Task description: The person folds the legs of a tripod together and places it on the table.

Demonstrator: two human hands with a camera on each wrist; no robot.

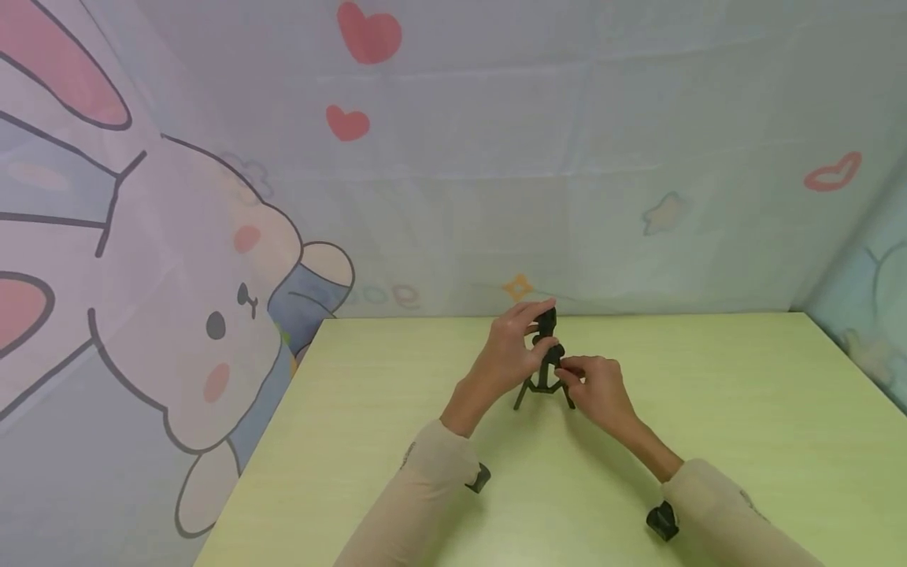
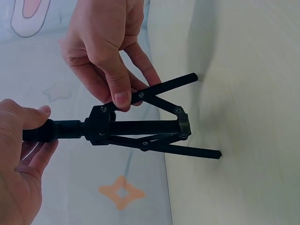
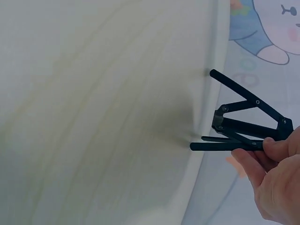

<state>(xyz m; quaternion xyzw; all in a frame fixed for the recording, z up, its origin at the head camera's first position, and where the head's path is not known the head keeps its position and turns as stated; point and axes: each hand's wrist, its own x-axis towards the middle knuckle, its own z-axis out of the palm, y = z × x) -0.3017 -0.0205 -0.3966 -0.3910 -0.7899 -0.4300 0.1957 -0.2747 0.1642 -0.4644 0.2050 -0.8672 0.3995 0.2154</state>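
A small black tripod (image 1: 543, 376) stands roughly upright over the far middle of the table, its legs partly spread. My left hand (image 1: 505, 350) grips its upper part, fingers on one side and thumb on the other. Lower down, my right hand (image 1: 601, 390) pinches one leg near its upper hinge. In the left wrist view the tripod's centre column (image 2: 145, 127) and hinged braces show between the legs. The right wrist view shows the right hand (image 3: 281, 187) on the leg nearest it. Whether the feet touch the table I cannot tell.
The pale yellow-green table (image 1: 397, 378) ends at a printed cloth backdrop (image 1: 496, 197) just behind the tripod. A large cartoon rabbit (image 1: 191, 291) is printed on the cloth at left. A black device (image 1: 479, 478) sits at the left sleeve, another black device (image 1: 663, 520) at the right.
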